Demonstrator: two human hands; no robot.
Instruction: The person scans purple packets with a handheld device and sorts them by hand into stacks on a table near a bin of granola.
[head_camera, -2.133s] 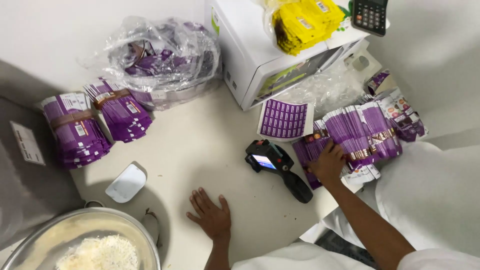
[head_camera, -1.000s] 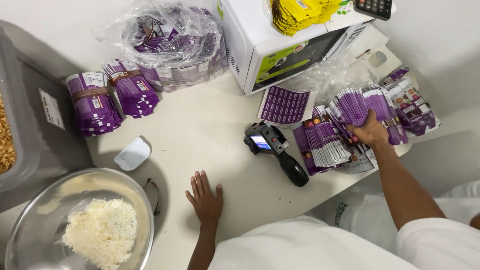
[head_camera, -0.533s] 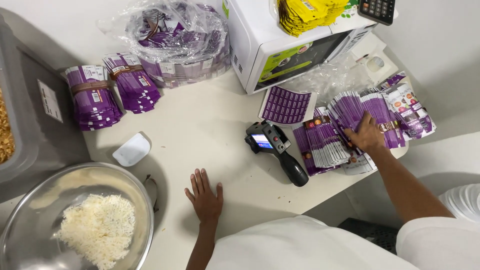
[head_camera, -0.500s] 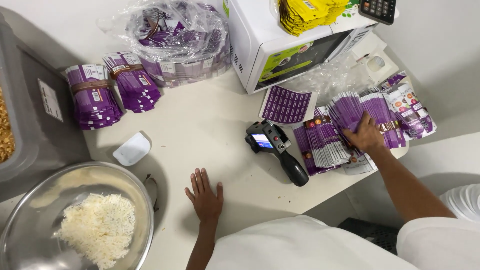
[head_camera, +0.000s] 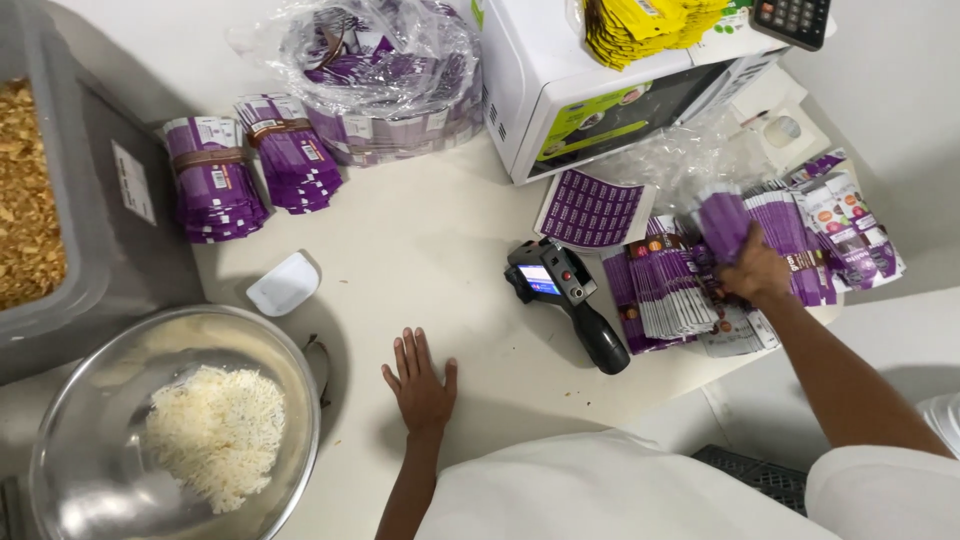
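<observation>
My left hand (head_camera: 421, 385) lies flat on the white table (head_camera: 430, 260), fingers spread, holding nothing. My right hand (head_camera: 755, 272) is closed around a small bunch of purple pouches (head_camera: 724, 222), raised a little above the fanned row of purple pouches (head_camera: 700, 280) at the table's right edge. A black handheld printer (head_camera: 566, 304) with a lit screen lies between my two hands, just left of the pouch row.
A steel bowl (head_camera: 90, 430) holding white shredded food sits front left, a grey bin (head_camera: 100, 230) of brown flakes behind it. Banded purple pouch bundles (head_camera: 250, 165), a plastic-wrapped pouch stack (head_camera: 385, 75), a white microwave (head_camera: 600, 80), a label sheet (head_camera: 592, 210) and a white lid (head_camera: 284, 284) stand around.
My right hand has closed on a bunch of pouches and lifted it slightly from the row. My left hand stays flat on the table. The view has shifted a little.
</observation>
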